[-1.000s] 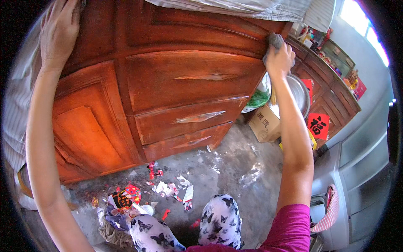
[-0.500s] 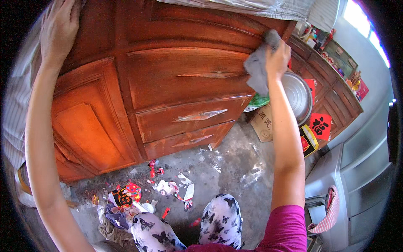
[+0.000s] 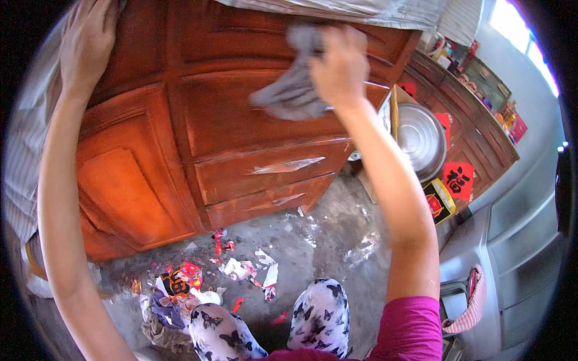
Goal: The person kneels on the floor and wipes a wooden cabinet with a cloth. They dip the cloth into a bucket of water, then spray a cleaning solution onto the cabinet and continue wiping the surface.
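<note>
My right hand (image 3: pixel 343 63), slightly blurred by motion, is closed on a grey rag (image 3: pixel 295 90). The rag hangs against the upper front of a reddish-brown wooden cabinet (image 3: pixel 241 114), over the top drawer, and hides its handle. Lower down, two drawers show, with clear plastic on the handle of the upper one (image 3: pixel 289 165). At the upper left, my left hand (image 3: pixel 89 51) lies against the cabinet beside the striped cloth, its fingers stretched upward. Its fingertips run to the picture's edge, and nothing shows in it.
Paper scraps (image 3: pixel 238 269) and crumpled cloths (image 3: pixel 165 316) litter the grey floor (image 3: pixel 325 240). To the right stand a round metal lid (image 3: pixel 421 141), a black-and-yellow box (image 3: pixel 439 201) and a second wooden cabinet (image 3: pixel 481 144). Striped cloth (image 3: pixel 337 9) covers the cabinet top.
My right hand has swept left with the rag, from the cabinet's right end to over the top drawer. The left hand has barely moved.
</note>
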Demonstrator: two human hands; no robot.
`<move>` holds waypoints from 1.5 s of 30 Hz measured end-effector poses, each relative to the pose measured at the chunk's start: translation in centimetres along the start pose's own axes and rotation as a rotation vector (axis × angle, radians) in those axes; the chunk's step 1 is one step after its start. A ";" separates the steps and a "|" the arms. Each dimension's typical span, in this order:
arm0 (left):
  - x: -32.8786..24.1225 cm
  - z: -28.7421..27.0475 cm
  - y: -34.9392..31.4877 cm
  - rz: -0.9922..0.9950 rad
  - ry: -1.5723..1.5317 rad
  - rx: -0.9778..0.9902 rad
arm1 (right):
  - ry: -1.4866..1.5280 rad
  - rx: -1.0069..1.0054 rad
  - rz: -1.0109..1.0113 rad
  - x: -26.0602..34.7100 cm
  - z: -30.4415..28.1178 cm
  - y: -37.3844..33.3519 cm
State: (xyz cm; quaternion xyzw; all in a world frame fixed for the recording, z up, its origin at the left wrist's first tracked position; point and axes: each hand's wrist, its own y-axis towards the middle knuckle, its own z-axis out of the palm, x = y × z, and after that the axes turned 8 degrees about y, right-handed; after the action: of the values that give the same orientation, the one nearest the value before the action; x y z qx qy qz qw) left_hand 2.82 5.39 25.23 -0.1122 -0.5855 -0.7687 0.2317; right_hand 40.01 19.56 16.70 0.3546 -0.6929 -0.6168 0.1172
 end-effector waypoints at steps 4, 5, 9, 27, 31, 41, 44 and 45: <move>-2.3 -1.3 0.0 -0.097 0.005 0.072 | -0.104 -0.072 0.285 -9.7 -2.9 -4.2; -3.0 -1.7 0.3 -0.150 0.000 0.127 | -0.151 -0.079 0.383 -11.4 -3.5 -5.0; -2.6 -1.3 0.1 -0.123 0.012 0.111 | -0.231 -0.105 0.412 -5.6 -1.5 -2.5; -2.1 -1.5 -0.5 -0.130 0.030 0.124 | 0.018 -0.110 0.072 7.3 1.2 1.8; -1.9 -1.5 -0.6 -0.120 -0.010 0.125 | 0.181 -0.103 -0.069 11.0 1.4 4.0; -2.0 -2.1 0.1 -0.144 -0.043 0.133 | 0.042 -0.187 0.189 7.8 1.9 0.9; -2.0 -1.8 -0.4 -0.159 -0.084 0.110 | 0.460 -0.299 0.147 16.0 2.9 2.2; -1.9 -1.9 -0.2 -0.169 -0.102 0.104 | 0.422 -0.246 -0.006 15.8 3.1 2.3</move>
State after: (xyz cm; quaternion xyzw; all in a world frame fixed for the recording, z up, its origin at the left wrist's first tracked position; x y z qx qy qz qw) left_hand 4.59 4.07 23.67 -0.0891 -0.6430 -0.7474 0.1413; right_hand 25.94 11.92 13.87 0.4606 -0.5719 -0.6091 0.2997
